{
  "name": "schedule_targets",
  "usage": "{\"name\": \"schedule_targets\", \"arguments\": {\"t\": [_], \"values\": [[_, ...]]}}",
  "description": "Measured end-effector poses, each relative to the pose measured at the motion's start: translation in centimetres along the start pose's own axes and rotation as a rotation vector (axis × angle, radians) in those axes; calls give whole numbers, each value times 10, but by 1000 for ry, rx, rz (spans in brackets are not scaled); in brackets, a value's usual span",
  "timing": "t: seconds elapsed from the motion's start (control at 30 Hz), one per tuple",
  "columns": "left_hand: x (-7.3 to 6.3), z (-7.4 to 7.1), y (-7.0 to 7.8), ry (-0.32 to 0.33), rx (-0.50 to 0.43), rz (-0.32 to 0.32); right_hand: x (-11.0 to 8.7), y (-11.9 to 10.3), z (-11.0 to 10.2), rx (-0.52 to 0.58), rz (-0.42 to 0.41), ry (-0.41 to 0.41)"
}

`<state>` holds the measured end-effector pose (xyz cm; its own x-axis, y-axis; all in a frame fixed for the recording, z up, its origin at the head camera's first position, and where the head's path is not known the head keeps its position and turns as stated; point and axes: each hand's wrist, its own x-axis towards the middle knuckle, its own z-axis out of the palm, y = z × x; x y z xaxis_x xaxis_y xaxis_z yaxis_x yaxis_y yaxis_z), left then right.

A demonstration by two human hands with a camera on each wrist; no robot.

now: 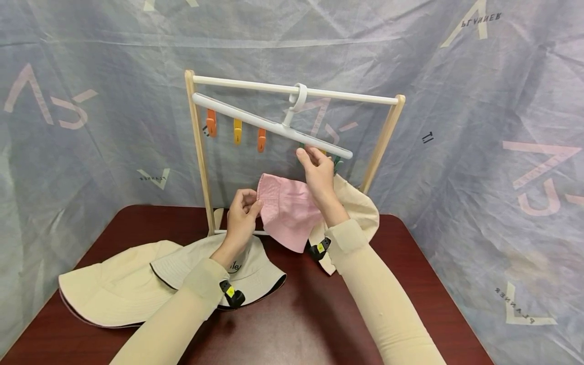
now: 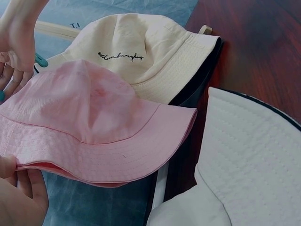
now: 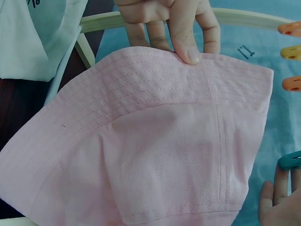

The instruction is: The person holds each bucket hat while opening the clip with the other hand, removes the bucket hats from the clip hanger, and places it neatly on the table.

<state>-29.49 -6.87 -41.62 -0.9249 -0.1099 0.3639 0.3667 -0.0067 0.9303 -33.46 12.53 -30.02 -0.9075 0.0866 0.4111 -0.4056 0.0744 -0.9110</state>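
A pink bucket hat (image 1: 289, 208) hangs sideways under the hanger, its crown toward the right. My left hand (image 1: 242, 215) pinches the brim between thumb and fingers, also plain in the right wrist view. Up at the lower side of the white hanger (image 1: 269, 123), my right hand (image 1: 321, 172) pinches a green clothespin (image 3: 290, 160); its jaws cannot be made out. Behind the pink hat, a cream bucket hat (image 2: 127, 52) with black script hangs at the right end, beside another green clothespin (image 2: 41, 60). The right forearm partly covers that hat in the head view.
The hanger hooks over a wooden rack's rail (image 1: 246, 84) and tilts down to the right. Orange clothespins (image 1: 211, 123) and a yellow clothespin (image 1: 238, 132) hang at its left. A cream hat (image 1: 118, 284) and a whitish hat (image 1: 260, 271) lie on the dark red table (image 1: 292, 324).
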Motion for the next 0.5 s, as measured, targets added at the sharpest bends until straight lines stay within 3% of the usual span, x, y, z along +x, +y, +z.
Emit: {"name": "schedule_targets", "arguments": {"t": [0.27, 0.5], "values": [[-1, -2, 1, -14, -5, 10, -3, -2, -3, -32, -9, -9], [-1, -2, 2, -11, -18, -1, -10, 2, -15, -47, 8, -64]]}}
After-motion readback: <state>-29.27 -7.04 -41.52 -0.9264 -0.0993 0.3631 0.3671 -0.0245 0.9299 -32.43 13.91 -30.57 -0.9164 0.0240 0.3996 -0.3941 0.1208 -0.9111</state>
